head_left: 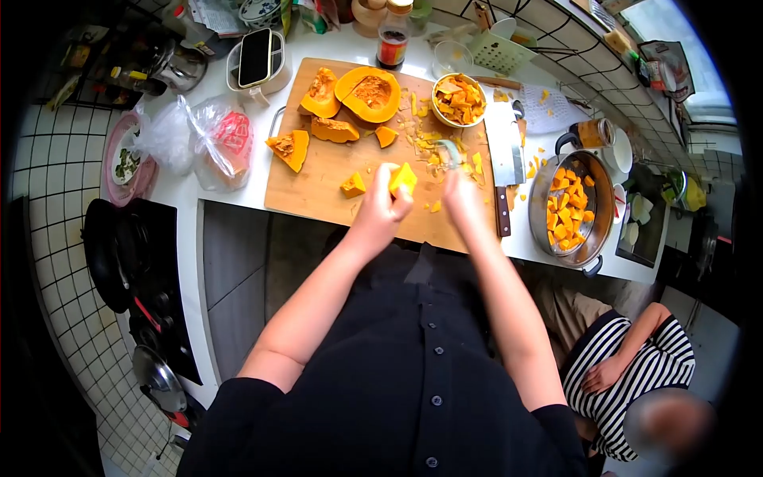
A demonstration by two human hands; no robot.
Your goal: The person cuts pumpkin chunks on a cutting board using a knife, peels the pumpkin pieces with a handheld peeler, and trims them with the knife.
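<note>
My left hand point(382, 208) is closed around a yellow pumpkin piece point(404, 179) above the front of the wooden cutting board point(318, 187). To its right, my right hand point(461, 193) is closed on a peeler point(451, 151), whose pale head points away from me. The two hands are apart. Behind them on the board lie a halved pumpkin point(368, 94), several cut chunks with rind and scattered peelings. A small chunk point(352, 185) rests left of my left hand. A white bowl of peelings point(458, 101) stands at the board's back right.
A cleaver point(505, 143) lies along the board's right edge, beside a steel pot point(540, 208) of pumpkin pieces. Plastic bags point(222, 143) and a container with a phone point(255, 57) stand left. A jar point(393, 36) is behind. A person in stripes point(636, 358) is at the lower right.
</note>
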